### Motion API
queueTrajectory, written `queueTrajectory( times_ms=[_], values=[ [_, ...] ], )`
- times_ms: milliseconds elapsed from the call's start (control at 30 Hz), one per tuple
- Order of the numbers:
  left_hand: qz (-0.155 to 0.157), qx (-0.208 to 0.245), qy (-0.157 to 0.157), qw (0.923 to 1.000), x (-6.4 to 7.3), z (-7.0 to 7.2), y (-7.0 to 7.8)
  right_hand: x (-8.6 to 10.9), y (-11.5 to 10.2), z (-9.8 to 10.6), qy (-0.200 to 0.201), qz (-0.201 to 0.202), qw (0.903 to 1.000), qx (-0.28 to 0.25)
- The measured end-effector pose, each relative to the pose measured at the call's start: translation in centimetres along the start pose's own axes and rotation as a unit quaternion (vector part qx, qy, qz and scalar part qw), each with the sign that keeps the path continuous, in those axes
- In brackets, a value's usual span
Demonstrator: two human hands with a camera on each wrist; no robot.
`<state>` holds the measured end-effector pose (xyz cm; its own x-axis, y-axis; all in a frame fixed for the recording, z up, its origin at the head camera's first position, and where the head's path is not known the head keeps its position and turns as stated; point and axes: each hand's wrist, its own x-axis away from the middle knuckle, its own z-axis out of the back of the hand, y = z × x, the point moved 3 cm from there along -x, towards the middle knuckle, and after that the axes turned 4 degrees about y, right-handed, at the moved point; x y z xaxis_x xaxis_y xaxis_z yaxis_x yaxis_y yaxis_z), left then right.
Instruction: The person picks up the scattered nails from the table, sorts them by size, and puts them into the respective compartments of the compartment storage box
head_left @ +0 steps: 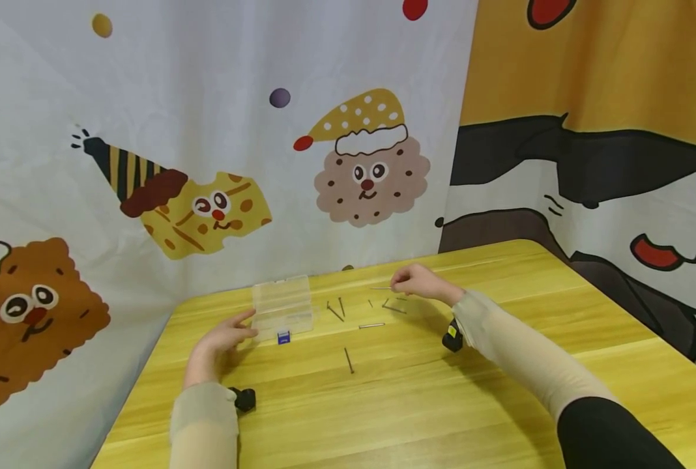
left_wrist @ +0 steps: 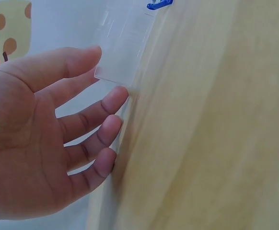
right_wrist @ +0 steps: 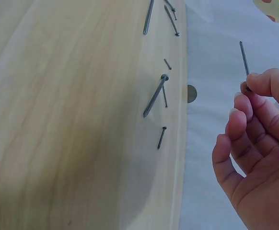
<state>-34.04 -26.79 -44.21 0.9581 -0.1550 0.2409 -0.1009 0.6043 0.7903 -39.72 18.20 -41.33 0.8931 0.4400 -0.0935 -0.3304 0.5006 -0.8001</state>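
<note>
My right hand (head_left: 418, 283) pinches a nail (right_wrist: 245, 58) by its head end between thumb and fingertips, raised above the table. In the right wrist view its shank points away from the fingers. A clear plastic box (head_left: 282, 305) with a blue latch (head_left: 283, 337) lies with its lid raised at the back left. My left hand (head_left: 223, 340) is at the box's left side, thumb and fingers apart and loosely bent. In the left wrist view, the thumb and index finger are at the box's edge (left_wrist: 115, 79); whether they press on it I cannot tell.
Several loose nails lie on the wooden table (head_left: 324, 417), among them a long nail (head_left: 349, 360) toward the front and another nail (head_left: 372, 325) right of the box. More, including a thick nail (right_wrist: 155, 98), lie below my right hand. A printed curtain (head_left: 236, 98) hangs behind.
</note>
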Motion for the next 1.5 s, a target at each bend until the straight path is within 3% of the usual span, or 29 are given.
queueTrajectory(
  times_ms=[367, 933, 1167, 1500],
  values=[
    [-0.007, 0.003, -0.001, 1.0, -0.7, -0.1, 0.5, -0.7, -0.9, -0.5, 0.007, 0.003, 0.9998, -0.017],
    [-0.001, -0.012, 0.004, 0.9999, 0.0, 0.1, 0.5, -2.1, -2.0, -1.6, 0.01, -0.004, 0.9997, -0.021],
    [-0.022, -0.029, -0.007, 0.9993, 0.3, 0.1, 0.9, -2.6, -2.6, -2.2, 0.013, 0.004, 0.9996, -0.025],
    [-0.002, -0.006, -0.003, 1.0, -0.4, 0.1, 0.3, -3.2, -3.2, -2.9, 0.017, -0.004, 0.9995, -0.025]
  ],
)
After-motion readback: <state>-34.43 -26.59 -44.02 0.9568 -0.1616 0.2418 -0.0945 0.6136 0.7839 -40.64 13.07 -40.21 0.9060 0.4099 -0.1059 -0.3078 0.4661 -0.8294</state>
